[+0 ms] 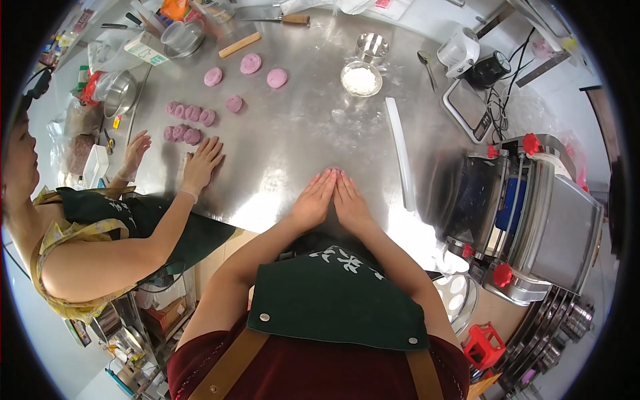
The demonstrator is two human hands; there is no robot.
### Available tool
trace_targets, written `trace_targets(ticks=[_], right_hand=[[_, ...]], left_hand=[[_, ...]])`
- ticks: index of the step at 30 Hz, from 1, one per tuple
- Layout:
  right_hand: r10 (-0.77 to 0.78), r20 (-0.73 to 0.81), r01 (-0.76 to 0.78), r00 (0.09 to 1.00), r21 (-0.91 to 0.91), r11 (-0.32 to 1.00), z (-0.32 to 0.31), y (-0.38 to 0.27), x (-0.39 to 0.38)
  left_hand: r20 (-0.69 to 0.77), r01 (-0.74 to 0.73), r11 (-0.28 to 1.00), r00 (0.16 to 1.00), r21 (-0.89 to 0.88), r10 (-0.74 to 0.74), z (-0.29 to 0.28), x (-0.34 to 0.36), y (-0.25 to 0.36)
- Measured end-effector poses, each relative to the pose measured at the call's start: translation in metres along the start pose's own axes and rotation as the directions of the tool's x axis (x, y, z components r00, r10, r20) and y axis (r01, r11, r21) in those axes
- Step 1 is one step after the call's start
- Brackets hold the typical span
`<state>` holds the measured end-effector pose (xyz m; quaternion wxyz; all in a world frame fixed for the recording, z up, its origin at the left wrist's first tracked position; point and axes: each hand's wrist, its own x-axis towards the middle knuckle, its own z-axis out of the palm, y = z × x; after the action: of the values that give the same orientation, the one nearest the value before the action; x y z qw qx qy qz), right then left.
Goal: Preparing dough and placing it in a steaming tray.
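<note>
My left hand and my right hand meet at the fingertips, low over the steel table near its front edge. Both have their fingers pressed together and cupped inward. A sliver of pink dough shows at the fingertips; the rest is hidden under the hands. Toward the back left lie flattened pink dough rounds, and a single dough ball sits nearer. Two short rows of pink dough pieces rest beside the co-worker's hand, which presses on the table.
A bowl of white flour stands beside a metal cup at the back. To my right lies a long white bar, with a scale and a dough-rolling machine beyond. A wooden rolling pin and knife lie far left.
</note>
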<state>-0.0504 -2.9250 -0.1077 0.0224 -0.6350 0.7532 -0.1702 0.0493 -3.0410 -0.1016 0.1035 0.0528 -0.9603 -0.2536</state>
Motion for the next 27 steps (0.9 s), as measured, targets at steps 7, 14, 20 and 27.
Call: trace_targets(ticks=[7,14,20,27], right_hand=[[0.010,0.151,-0.002,0.988,-0.054,0.999,-0.002,0.005,0.009],[0.053,0.201,-0.052,0.978,-0.013,0.999,0.003,0.004,0.008],[0.088,0.228,-0.133,0.970,0.192,0.972,-0.006,0.013,0.014],[0.080,0.128,-0.088,0.988,0.057,0.994,0.003,0.006,0.022]], left_hand=[[0.034,-0.010,0.998,0.999,0.060,0.008,0.010,0.006,-0.011],[0.179,0.062,0.993,0.981,0.104,-0.080,0.015,0.007,-0.011],[0.231,0.161,0.986,0.962,-0.045,-0.147,0.001,0.013,-0.012],[0.087,0.180,0.980,0.981,-0.085,-0.173,0.007,0.006,-0.009]])
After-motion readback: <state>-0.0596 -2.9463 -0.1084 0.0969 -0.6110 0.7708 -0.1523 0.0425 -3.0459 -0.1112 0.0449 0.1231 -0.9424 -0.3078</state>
